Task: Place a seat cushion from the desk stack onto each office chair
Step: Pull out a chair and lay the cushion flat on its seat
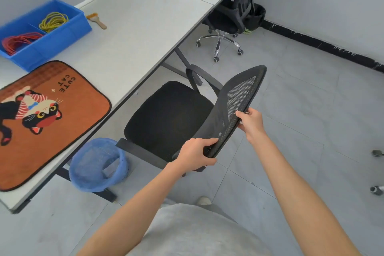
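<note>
Cushion [41, 118] lying on tabletop [145, 23] edge, orange, cat print. Chair [166, 118] sitting beside tabletop, seat bare. Left hand [195, 156] fingers gripping backrest [234, 106] lower edge; right hand [250, 122] fingers gripping its side. Blue bin [41, 33] holding cable coils behind cushion; blue basket [97, 164] on floor.

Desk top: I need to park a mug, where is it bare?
White desk is bare right of the blue plastic bin and wooden brush, above the orange cat cushion. Its left side is crowded.
</note>
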The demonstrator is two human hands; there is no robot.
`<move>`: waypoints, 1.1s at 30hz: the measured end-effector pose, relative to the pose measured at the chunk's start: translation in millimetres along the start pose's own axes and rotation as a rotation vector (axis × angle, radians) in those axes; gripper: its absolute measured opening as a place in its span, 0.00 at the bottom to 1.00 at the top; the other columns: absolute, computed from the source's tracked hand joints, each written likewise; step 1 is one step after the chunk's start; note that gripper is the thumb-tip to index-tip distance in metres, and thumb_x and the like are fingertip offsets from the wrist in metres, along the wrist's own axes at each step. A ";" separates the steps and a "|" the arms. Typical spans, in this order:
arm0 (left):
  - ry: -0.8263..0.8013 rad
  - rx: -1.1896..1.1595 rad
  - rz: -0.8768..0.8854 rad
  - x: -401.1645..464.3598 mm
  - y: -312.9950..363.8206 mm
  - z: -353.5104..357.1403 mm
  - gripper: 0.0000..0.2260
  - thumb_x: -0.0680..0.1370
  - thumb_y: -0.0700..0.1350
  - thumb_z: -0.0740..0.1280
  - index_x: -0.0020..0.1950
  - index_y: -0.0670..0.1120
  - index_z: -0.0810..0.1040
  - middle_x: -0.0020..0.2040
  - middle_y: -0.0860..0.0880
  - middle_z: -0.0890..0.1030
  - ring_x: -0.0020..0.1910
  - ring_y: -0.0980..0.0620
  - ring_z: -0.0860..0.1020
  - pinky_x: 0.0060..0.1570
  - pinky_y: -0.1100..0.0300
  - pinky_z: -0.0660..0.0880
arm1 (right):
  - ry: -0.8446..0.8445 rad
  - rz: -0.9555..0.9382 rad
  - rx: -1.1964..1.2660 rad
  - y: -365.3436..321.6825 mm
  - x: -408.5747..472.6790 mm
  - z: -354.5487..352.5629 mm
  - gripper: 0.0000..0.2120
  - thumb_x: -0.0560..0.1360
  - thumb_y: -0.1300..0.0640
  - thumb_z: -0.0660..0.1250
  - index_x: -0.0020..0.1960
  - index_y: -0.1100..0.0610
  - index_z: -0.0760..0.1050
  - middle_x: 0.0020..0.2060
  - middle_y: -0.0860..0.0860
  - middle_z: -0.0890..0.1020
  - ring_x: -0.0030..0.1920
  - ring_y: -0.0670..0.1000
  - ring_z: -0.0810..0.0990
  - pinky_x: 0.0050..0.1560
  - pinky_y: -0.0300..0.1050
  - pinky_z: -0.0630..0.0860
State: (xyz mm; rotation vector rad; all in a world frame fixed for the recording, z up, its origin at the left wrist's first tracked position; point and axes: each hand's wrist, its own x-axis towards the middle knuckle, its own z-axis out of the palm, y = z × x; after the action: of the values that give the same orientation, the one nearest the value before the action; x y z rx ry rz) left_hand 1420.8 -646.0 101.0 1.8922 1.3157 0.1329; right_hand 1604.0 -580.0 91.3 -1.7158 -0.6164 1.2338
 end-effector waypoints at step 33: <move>1.098 -0.543 -0.940 -206.7 -392.8 -250.5 0.18 0.78 0.39 0.59 0.68 0.39 0.68 0.68 0.41 0.72 0.68 0.43 0.70 0.67 0.51 0.65 | -0.728 -0.595 -1.244 4.2 -54.9 498.0 0.22 0.76 0.58 0.58 0.69 0.60 0.63 0.67 0.59 0.69 0.67 0.59 0.67 0.67 0.55 0.67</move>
State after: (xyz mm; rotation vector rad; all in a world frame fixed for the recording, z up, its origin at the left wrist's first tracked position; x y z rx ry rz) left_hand 911.9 -627.4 79.1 0.5218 2.4103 1.0021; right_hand 1124.5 -436.6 68.4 -1.6410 -2.5153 1.0213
